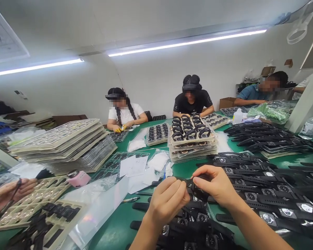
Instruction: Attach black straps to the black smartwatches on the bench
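A black smartwatch [199, 191] is held up in front of me between both hands. My right hand [216, 183] is closed around its case, thumb on the near side. My left hand [169, 197] is closed in a pinch at the watch's left end, where a bit of dark strap shows; the fingertips are partly hidden. Directly below my hands lie several black smartwatches [202, 218] with their backs up and straps spread. More rows of such watches [267, 191] cover the table to the right of my right hand.
Stacked trays with watches [191, 152] stand ahead, and tall tray stacks [59, 139] at left. Plastic sheets [99, 211], white papers [134, 166], a pen [130, 200] and a pink container [78, 178] lie left. A co-worker's hand [23, 189] holds a strap. Several people sit opposite.
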Demonstrator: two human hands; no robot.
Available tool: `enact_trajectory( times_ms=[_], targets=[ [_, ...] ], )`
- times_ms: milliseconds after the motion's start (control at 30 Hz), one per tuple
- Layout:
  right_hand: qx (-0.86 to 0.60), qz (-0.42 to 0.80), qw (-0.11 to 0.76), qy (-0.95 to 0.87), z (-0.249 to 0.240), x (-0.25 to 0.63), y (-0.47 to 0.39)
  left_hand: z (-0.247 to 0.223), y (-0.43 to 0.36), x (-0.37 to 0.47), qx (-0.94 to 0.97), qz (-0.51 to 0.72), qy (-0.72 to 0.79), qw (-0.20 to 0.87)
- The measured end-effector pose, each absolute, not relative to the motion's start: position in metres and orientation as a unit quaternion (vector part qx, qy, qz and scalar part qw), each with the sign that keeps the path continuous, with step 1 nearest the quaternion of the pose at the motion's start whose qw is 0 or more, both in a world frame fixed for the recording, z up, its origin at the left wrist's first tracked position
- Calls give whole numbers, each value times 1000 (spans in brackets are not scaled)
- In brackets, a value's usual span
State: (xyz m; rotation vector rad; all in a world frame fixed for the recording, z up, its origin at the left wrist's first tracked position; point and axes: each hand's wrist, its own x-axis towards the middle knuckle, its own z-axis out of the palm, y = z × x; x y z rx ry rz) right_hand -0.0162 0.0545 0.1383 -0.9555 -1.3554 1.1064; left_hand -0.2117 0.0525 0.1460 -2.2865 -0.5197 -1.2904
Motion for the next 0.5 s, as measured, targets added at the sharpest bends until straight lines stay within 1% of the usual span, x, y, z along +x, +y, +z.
enact_trajectory(
  times_ms=[133, 233, 333, 433, 500],
  targets=[
    [-409, 457, 540, -576, 139, -17, 54, 145, 54, -211, -821, -484, -180, 244],
    [-402, 464, 540, -576, 139, -14, 55, 144, 56, -210, -819, -496, -187, 219],
    [-401, 476, 538, -568, 141, -8, 56, 147, 57, -213, -832, -494, -223, 119],
    [-421, 465, 494, -602, 145, -6, 54, 148, 55, -216, -833, -472, -288, -17],
    [-419, 457, 467, -630, 147, -6, 51, 147, 53, -215, -833, -432, -321, -127]
  ],
)
